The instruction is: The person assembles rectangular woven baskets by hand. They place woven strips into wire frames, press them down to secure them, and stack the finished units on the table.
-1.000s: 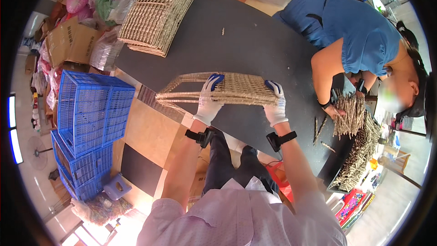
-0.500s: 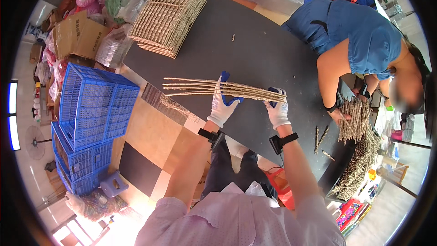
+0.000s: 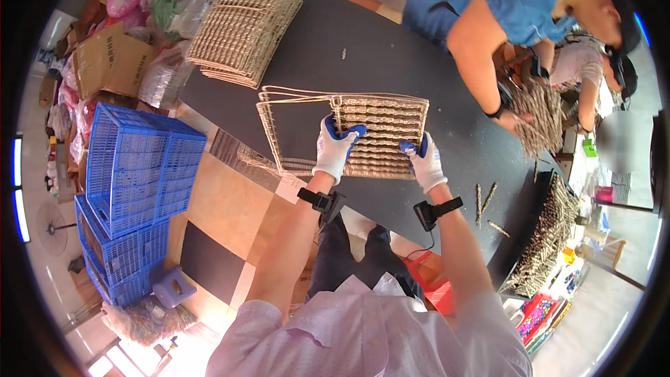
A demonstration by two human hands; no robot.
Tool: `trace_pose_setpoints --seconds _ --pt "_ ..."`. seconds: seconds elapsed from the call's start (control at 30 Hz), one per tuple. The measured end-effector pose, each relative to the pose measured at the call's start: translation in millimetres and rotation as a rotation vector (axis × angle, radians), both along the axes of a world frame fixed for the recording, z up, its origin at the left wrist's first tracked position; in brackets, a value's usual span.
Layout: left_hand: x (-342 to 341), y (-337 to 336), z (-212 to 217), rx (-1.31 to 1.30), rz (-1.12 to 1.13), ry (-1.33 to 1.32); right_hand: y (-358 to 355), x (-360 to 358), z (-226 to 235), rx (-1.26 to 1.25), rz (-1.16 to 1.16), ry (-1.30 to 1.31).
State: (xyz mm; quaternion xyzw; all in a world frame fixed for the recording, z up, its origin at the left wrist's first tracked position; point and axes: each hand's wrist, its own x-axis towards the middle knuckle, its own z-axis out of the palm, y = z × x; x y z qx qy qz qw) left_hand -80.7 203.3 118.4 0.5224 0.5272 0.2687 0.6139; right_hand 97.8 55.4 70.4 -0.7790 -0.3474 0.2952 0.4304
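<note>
Head view shows a woven rack (image 3: 384, 123) in front of the person, over the near part of the dark table (image 3: 387, 49); I cannot tell if its lower edge touches the table. The left hand (image 3: 334, 152), in a white and blue glove, is clamped on it near the middle, where the open frame meets the woven part. The right hand (image 3: 427, 163), gloved too, is clamped on its lower right corner. Farther left, a stack of racks (image 3: 246, 19) lies on the table. To the right, three loose sticks (image 3: 479, 206) lie near a black tray (image 3: 504, 260), and a co-worker's hand (image 3: 514, 123) touches a stick bundle (image 3: 537, 119).
</note>
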Motion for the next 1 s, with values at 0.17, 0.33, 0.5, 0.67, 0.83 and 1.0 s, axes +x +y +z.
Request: trace_pose_setpoints --seconds 0.17,0.33,0.5,0.67,0.83,1.0 --pt "11.4 -35.1 -73.4 -0.025 -0.021 0.279 -33.6 -11.6 -5.9 -0.258 -0.109 -0.016" --pt "-2.7 -68.3 -65.2 0.451 -0.144 0.371 -44.2 1.7 -24.7 -0.382 -0.144 0.025" --pt "10.1 -61.9 -72.1 0.795 -0.181 0.459 -49.5 7.0 -46.9 -0.403 -0.108 0.130" --pt "34.0 -54.6 -83.6 0.893 -0.465 0.581 -52.2 6.6 -49.2 -0.405 -0.089 0.066" --pt "29.3 -52.8 -97.9 0.869 -0.492 0.479 -53.5 3.8 -34.9 -0.218 -0.194 0.277" --pt "22.5 -51.5 -103.7 0.872 -0.608 0.494 -17.2 2.4 -22.1 -0.443 -0.365 0.069"
